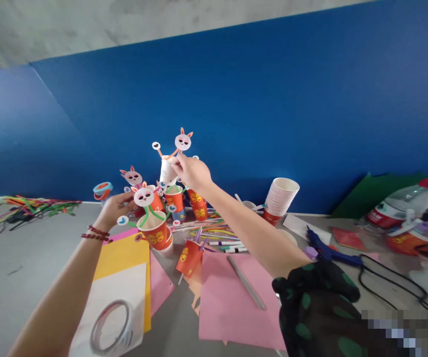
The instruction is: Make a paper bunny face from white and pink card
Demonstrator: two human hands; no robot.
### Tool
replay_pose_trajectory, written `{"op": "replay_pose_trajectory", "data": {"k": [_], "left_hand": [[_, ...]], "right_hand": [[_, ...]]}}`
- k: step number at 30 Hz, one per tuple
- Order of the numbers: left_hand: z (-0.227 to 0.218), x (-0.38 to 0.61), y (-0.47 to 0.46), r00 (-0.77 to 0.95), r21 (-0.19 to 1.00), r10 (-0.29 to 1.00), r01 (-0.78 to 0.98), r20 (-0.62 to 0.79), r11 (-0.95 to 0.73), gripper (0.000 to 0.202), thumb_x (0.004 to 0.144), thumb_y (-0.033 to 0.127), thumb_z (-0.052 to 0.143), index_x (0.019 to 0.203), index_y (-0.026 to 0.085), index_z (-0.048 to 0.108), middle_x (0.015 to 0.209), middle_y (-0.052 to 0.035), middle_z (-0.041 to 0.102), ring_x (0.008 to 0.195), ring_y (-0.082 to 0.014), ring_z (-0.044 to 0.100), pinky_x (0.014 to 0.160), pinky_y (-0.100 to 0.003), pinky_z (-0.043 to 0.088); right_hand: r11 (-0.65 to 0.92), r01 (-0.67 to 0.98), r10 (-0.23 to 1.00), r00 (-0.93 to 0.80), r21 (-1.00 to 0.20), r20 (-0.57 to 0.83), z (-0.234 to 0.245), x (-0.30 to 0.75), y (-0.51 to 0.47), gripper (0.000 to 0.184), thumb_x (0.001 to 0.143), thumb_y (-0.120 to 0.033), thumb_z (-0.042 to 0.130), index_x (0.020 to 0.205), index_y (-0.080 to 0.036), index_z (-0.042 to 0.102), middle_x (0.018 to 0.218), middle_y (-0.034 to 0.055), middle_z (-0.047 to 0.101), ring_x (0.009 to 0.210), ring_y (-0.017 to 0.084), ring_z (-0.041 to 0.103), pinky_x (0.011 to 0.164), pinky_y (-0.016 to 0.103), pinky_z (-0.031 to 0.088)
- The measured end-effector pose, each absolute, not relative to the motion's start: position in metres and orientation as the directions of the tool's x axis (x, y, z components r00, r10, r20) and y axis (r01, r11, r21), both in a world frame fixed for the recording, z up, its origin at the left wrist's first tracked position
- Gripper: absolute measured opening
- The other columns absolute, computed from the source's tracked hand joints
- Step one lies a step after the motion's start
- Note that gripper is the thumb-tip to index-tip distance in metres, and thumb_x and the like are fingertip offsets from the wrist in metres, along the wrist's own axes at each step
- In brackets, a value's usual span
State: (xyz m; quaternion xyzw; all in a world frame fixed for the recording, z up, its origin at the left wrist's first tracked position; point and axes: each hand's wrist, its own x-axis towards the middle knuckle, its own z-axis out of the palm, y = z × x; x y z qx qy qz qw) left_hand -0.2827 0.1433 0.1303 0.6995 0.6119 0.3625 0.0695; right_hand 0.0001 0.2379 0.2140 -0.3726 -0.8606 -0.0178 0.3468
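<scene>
Above a huddle of red cups, close to the blue wall, my right hand holds a white cup near its rim, thumb and fingers pinched, a rabbit face standing up from it. Whether its base touches the cup below, I cannot tell. My left hand reaches in beside the front cup, fingers half curled; the tips run behind that cup's rabbit head, so I can't tell if they grip anything. Room is tight there, cups crowding together, the wall just behind. Left of my forearm the grey table spreads wide toward pipe cleaners along the back edge. Nearer me lies pink paper; rightward, stacked cups stand apart from the huddle.
</scene>
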Motion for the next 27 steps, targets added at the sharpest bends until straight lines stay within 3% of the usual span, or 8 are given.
{"op": "replay_pose_trajectory", "data": {"k": [7,13,17,21,27], "left_hand": [[0.157,-0.279,0.137,-0.042,0.448,0.860,0.866,0.508,-0.222,0.025,0.083,0.042,0.055,0.088,0.021,0.067,0.082,-0.0054,0.071,0.074,-0.0214,0.062,0.066,-0.031,0.047],[0.179,-0.274,0.138,-0.107,0.426,0.789,0.881,0.605,-0.207,0.032,0.084,0.046,0.055,0.093,0.019,0.069,0.078,-0.0031,0.070,0.065,-0.0164,0.059,0.062,-0.028,0.046],[0.197,-0.260,0.154,-0.093,0.409,0.751,0.878,0.653,-0.247,0.037,0.087,0.047,0.052,0.099,0.017,0.068,0.082,-0.0020,0.070,0.069,-0.0138,0.057,0.065,-0.026,0.045],[0.213,-0.239,0.180,0.026,0.399,0.802,0.858,0.597,-0.324,0.041,0.086,0.048,0.054,0.099,0.013,0.069,0.079,-0.0016,0.069,0.066,-0.0127,0.057,0.062,-0.023,0.044],[0.219,-0.208,0.198,0.202,0.370,0.873,0.846,0.443,-0.384,0.039,0.084,0.052,0.055,0.091,0.017,0.072,0.067,-0.0002,0.066,0.062,-0.0145,0.055,0.058,-0.023,0.042]], "right_hand": [[0.748,0.626,0.582,-0.459,-0.221,0.672,0.227,0.008,0.231,0.020,0.097,-0.029,0.047,0.110,-0.021,0.060,0.089,0.0044,0.071,0.070,0.017,0.057,0.056,0.029,0.027],[0.738,0.637,0.562,-0.399,-0.223,0.725,0.247,0.032,0.216,0.022,0.097,-0.030,0.045,0.109,-0.019,0.059,0.090,0.0038,0.071,0.070,0.015,0.058,0.056,0.028,0.028],[0.705,0.675,0.555,-0.336,-0.216,0.761,0.247,0.061,0.203,0.020,0.095,-0.030,0.047,0.104,-0.019,0.061,0.090,0.0048,0.072,0.069,0.016,0.059,0.056,0.027,0.028],[0.680,0.693,0.565,-0.288,-0.239,0.773,0.236,0.095,0.185,0.017,0.094,-0.029,0.049,0.099,-0.020,0.063,0.085,0.0044,0.073,0.065,0.015,0.060,0.054,0.026,0.031],[0.679,0.666,0.604,-0.266,-0.310,0.751,0.209,0.132,0.158,0.016,0.094,-0.031,0.050,0.091,-0.021,0.061,0.077,0.0024,0.073,0.059,0.014,0.062,0.053,0.025,0.037]]}}
